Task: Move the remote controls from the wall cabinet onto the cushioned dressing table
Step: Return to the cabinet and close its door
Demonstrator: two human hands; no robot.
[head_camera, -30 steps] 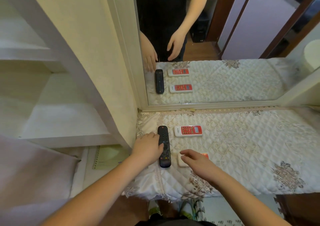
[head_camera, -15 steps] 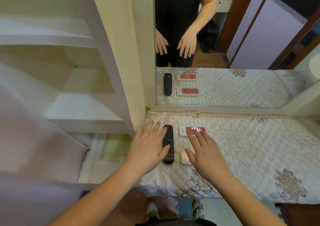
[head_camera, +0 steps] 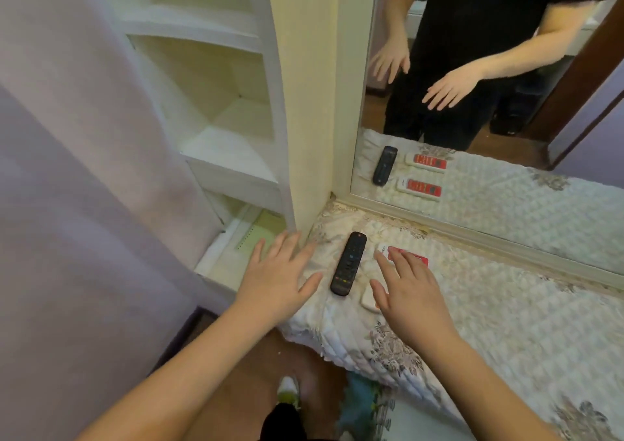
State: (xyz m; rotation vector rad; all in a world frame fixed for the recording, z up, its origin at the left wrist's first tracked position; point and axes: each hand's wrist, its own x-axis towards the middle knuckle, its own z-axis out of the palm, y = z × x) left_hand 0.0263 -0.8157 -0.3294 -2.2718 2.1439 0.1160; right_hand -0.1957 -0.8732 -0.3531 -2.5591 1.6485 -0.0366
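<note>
A black remote (head_camera: 348, 263) lies lengthwise on the quilted white cover of the dressing table (head_camera: 506, 305), near its left end. To its right lie two white remotes with red faces: the far one (head_camera: 410, 255) is partly under my fingertips, and the near one (head_camera: 368, 300) shows only its left end beneath my right hand (head_camera: 408, 297). That hand hovers flat with fingers spread and holds nothing. My left hand (head_camera: 278, 280) is open too, spread just left of the black remote, over the table's left edge.
The white wall cabinet (head_camera: 229, 119) stands at left with bare shelves; a pale green notebook (head_camera: 260, 234) lies on its lowest ledge. A mirror (head_camera: 489, 103) behind the table reflects the remotes and a person. A lilac cabinet door (head_camera: 84, 187) fills the left.
Both hands have lifted off the remotes and spread flat. My left hand slid left, away from the black remote. The view has swung left and tilted.
</note>
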